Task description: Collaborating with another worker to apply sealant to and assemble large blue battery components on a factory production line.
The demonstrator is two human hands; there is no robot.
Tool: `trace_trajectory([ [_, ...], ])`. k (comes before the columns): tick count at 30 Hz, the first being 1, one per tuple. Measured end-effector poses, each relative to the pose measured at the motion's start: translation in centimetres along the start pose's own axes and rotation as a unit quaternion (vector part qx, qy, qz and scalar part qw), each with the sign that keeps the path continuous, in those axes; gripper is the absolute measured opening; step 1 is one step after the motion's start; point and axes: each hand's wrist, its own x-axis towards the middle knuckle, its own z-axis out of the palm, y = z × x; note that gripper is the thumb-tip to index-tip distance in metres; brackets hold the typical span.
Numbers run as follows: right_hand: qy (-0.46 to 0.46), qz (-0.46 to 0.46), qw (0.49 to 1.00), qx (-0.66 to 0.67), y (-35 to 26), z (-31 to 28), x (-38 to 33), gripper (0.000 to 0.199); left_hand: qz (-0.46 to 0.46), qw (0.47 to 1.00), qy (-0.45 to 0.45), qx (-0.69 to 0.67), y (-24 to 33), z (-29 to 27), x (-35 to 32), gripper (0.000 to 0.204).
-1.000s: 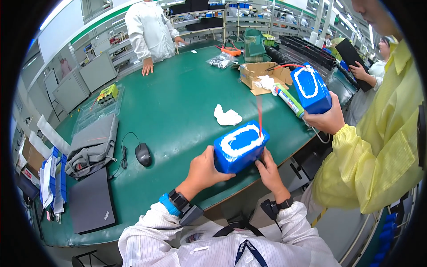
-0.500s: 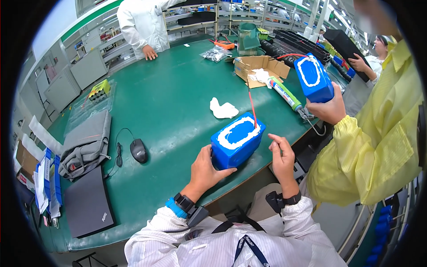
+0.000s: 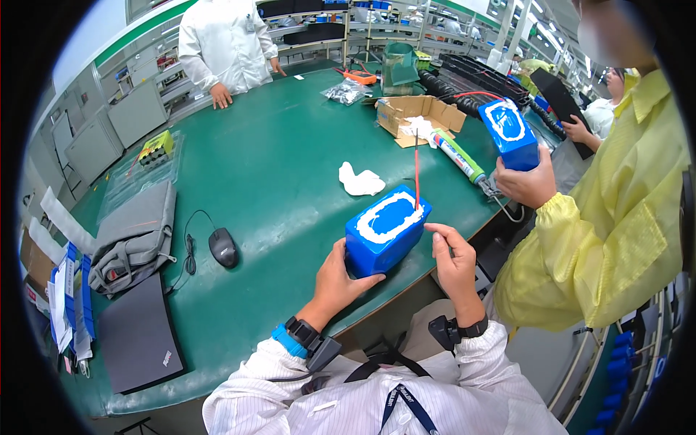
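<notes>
A blue-wrapped battery pack [image 3: 388,249] stands near the front edge of the green table, with a ring of white paste on its top and red and dark wires rising from its far right end. My left hand [image 3: 336,284] grips its left and near side, thumb along the lower near side. Beside the pack's right end is my right hand [image 3: 455,264], index finger stretched toward it and the other fingers loosely curled, holding nothing visible. Whether that fingertip touches the pack, I cannot tell. A crumpled white cloth [image 3: 361,180] lies just beyond the pack.
To my right, a person in yellow [image 3: 594,246] holds a similar pack [image 3: 509,130]. A sealant gun [image 3: 460,158] lies by an open cardboard box [image 3: 417,119]. On the left are a mouse [image 3: 223,248], a grey bag [image 3: 136,235] and a laptop [image 3: 139,337]. Another person [image 3: 228,51] stands across the table.
My right hand has moved left and closer to the pack, its index finger now reaching out. My left hand keeps its grip. The co-worker's pack has lowered slightly.
</notes>
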Motion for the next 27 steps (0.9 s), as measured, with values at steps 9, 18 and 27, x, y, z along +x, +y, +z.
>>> trace_trajectory([
  [9, 0.036, 0.147, 0.987, 0.054, 4.7, 0.5, -3.5, 0.018, 0.031, 0.998, 0.049, -0.008, -1.2, 0.5, -0.2, 0.093],
  [18, 0.03, 0.154, 0.985, 0.068, 7.0, 1.1, -4.4, 0.018, 0.008, 0.999, 0.038, -0.022, -0.3, 0.3, -0.1, 0.092],
  [27, 0.016, 0.167, 0.983, 0.078, 7.9, 1.5, -5.0, 0.018, 0.016, 0.999, 0.047, -0.004, -0.4, 0.5, -0.2, 0.092],
])
